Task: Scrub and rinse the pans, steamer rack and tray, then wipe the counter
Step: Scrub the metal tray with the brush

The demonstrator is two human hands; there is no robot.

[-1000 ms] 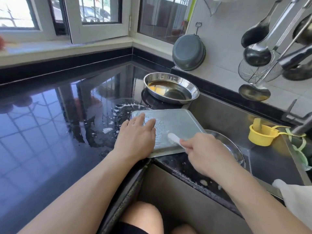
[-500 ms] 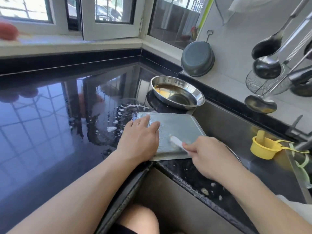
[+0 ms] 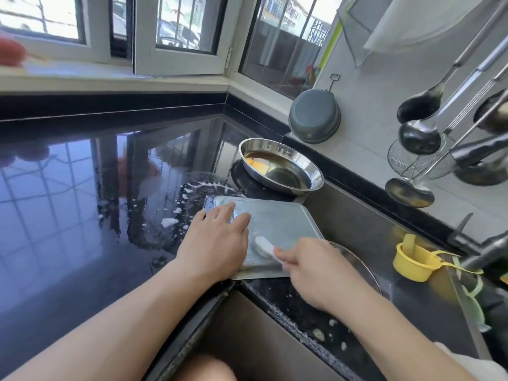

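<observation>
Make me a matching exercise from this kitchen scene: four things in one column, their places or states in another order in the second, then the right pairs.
Things:
1. flat rectangular metal tray
2. round steel pan
3. yellow plastic cup
4. grey round bowl

Places or states:
A. hangs on the tiled wall
B. sits in the sink near the tap
C. pressed flat by the left hand
D. holds brownish liquid, on the black counter

Pairs: 1-C, 2-D, 3-B, 4-A
</observation>
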